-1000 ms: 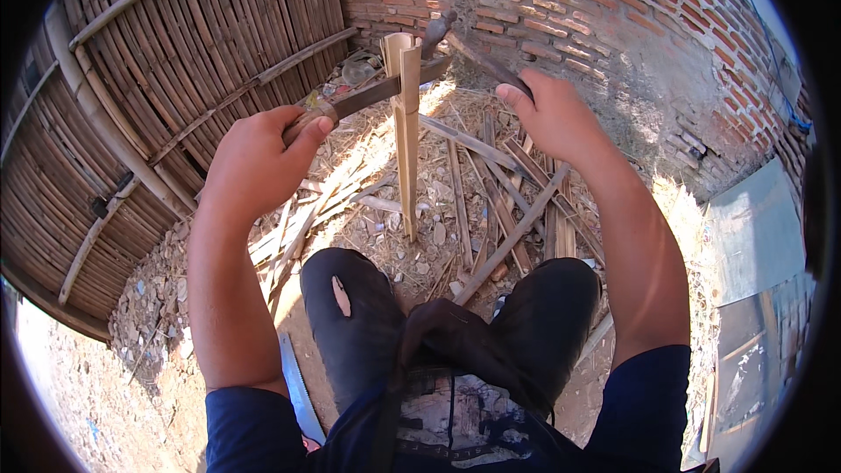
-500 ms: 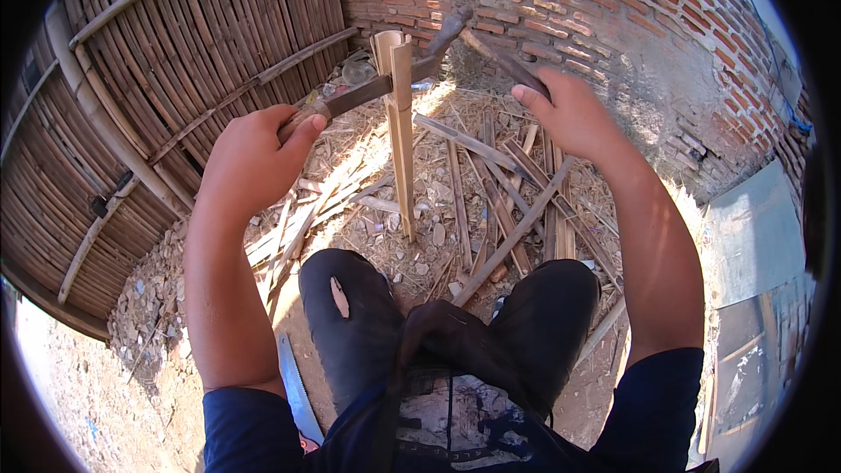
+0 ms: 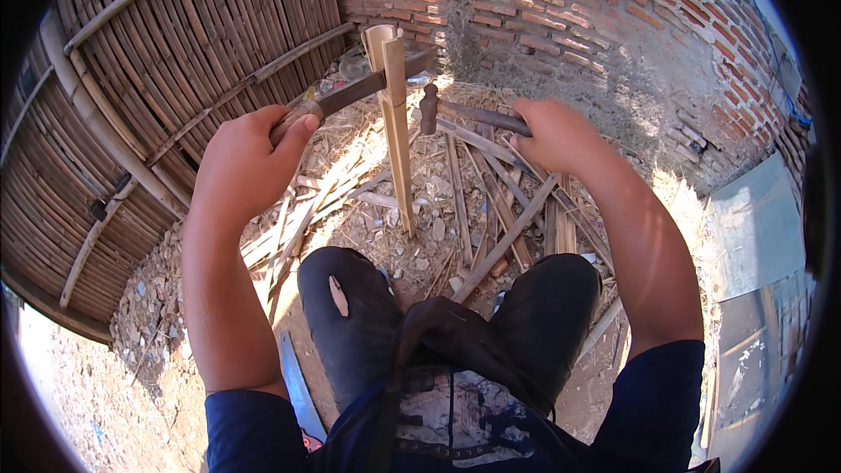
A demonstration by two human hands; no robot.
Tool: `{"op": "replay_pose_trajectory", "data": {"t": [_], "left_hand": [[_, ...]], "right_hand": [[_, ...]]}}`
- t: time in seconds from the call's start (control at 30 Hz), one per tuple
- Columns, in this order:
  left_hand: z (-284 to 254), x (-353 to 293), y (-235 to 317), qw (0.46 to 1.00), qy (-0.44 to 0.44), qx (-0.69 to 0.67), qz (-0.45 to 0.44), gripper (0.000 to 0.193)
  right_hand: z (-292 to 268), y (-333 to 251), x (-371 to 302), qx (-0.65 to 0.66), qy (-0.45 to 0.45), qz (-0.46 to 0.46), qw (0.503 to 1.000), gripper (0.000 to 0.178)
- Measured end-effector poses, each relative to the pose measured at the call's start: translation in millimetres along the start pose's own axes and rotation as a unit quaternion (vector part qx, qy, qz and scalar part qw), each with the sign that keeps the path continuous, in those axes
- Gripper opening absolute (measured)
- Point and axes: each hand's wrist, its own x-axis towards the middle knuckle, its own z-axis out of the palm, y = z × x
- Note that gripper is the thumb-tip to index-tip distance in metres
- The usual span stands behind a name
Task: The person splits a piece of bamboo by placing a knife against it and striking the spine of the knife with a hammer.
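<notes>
A length of split bamboo (image 3: 395, 127) stands upright on the ground in front of me, its top end parted. Lodged crosswise in it, a little below the top, is the dark blade of a machete (image 3: 352, 95); its tip juts out on the right side. My left hand (image 3: 248, 158) is closed around the machete's handle, left of the bamboo. In my right hand (image 3: 559, 135) is a hammer (image 3: 482, 115), gripped by its dark handle. The hammer head hangs right of the bamboo, below the blade tip and apart from both.
Several loose bamboo strips (image 3: 501, 241) lie across the littered ground between my knees and the brick wall (image 3: 569, 22). A slatted bamboo wall (image 3: 219, 44) rises on the left. A handsaw (image 3: 300, 385) rests beside my left leg. Grey sheets (image 3: 755, 223) lean at the right.
The hammer head has come down from the blade's tip to a spot below it, swinging clear of the blade. My right hand has dropped slightly. The machete and bamboo have barely shifted.
</notes>
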Motion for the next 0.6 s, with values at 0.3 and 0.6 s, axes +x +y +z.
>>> {"op": "replay_pose_trajectory", "data": {"t": [0.3, 0.6], "left_hand": [[0, -1, 0, 0.999, 0.024, -0.018, 0.011, 0.044], [-3, -5, -7, 1.000, 0.016, -0.017, 0.005, 0.044]], "right_hand": [[-53, 3, 24, 0.361, 0.250, 0.145, 0.887, 0.033], [-46, -2, 33, 0.073, 0.137, -0.020, 0.988, 0.031]]}}
